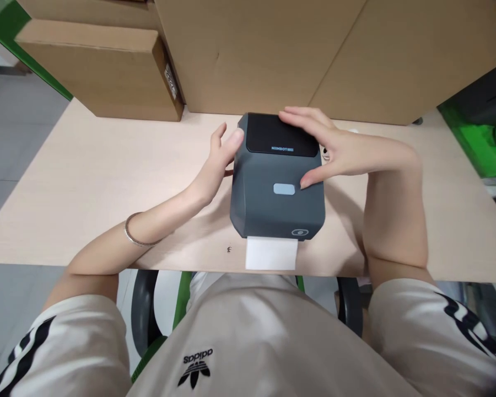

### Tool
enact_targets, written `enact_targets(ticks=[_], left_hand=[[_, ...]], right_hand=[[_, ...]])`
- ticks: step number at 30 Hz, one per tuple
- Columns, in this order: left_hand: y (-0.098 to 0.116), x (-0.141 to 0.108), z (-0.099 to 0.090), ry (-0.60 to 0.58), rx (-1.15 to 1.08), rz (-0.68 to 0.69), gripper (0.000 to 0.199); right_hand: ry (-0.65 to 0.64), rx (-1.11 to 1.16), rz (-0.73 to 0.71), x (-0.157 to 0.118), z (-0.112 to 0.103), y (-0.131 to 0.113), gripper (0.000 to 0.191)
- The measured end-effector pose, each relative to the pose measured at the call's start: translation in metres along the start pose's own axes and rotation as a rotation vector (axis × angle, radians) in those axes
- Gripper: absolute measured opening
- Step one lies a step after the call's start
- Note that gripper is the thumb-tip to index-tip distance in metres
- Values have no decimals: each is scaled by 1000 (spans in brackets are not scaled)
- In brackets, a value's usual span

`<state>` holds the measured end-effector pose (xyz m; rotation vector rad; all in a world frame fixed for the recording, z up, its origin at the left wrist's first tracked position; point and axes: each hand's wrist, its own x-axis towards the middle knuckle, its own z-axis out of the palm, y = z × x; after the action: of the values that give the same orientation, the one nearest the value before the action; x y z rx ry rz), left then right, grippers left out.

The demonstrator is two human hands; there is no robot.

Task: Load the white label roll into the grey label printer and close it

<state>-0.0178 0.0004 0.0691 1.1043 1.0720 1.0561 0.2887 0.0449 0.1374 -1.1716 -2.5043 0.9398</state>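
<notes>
A dark grey label printer (279,193) with a glossy black top panel stands on the table, a pale blue button on its upper face. White label paper (271,253) sticks out of its near side. My left hand (220,160) grips the printer's left side, with the thumb at the upper left edge; some of its fingers are hidden. Across the right side lies my right hand (314,135), its thumb just right of the button and its fingers reaching over the black panel's far right part. The printer is held between both hands.
Large cardboard boxes (264,55) line the table's back, with a smaller cardboard box (103,77) at the back left. The light wooden table (86,182) ends close to my body. A black chair armrest (144,311) shows below its front edge.
</notes>
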Motion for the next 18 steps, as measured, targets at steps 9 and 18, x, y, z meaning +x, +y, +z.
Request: enact_targets(ticks=[9,18], left_hand=[[-20,-4,-1,-168,36,100,127],[-33,8,-13,-252,115,158,123]], right_hand=[[39,55,-9,-4,9,-12,134],[-3,-39,-19,-1,10,-5,148]])
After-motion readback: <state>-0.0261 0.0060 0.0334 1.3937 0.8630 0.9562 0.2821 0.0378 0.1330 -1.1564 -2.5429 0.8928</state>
